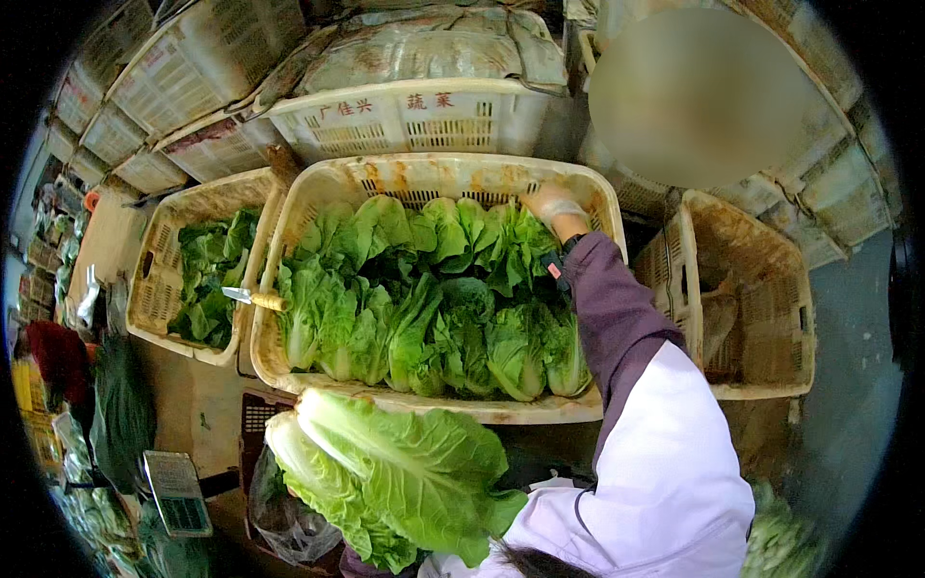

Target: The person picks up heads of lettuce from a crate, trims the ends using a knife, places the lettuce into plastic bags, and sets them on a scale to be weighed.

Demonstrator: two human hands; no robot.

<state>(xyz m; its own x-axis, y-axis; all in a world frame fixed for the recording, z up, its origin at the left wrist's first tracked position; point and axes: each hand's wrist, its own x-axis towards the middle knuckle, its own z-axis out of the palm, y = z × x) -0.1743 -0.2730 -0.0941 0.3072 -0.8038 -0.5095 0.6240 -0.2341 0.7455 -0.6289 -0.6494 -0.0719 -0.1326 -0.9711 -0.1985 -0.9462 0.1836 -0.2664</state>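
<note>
My right hand (553,202), in a pale glove, reaches to the back right of a large plastic crate (441,412); its fingers are at the leaves there, and whether they grip cannot be told. Rows of leafy green heads (517,350) that look like romaine lettuce or Chinese cabbage lie in this crate. Before my body, just in front of the crate, a big leafy head (405,469) is held up with its pale base to the left. My left hand is hidden beneath it; only a trace of skin may show at its left edge. A wooden-handled knife (267,299) rests across the crate's left rim.
A smaller crate (155,267) of loose green leaves stands at the left. To the right is another stained crate (802,347) with something pale inside. White crates (405,119) are stacked behind. A scale (177,491) and a plastic bag (289,524) are at the lower left.
</note>
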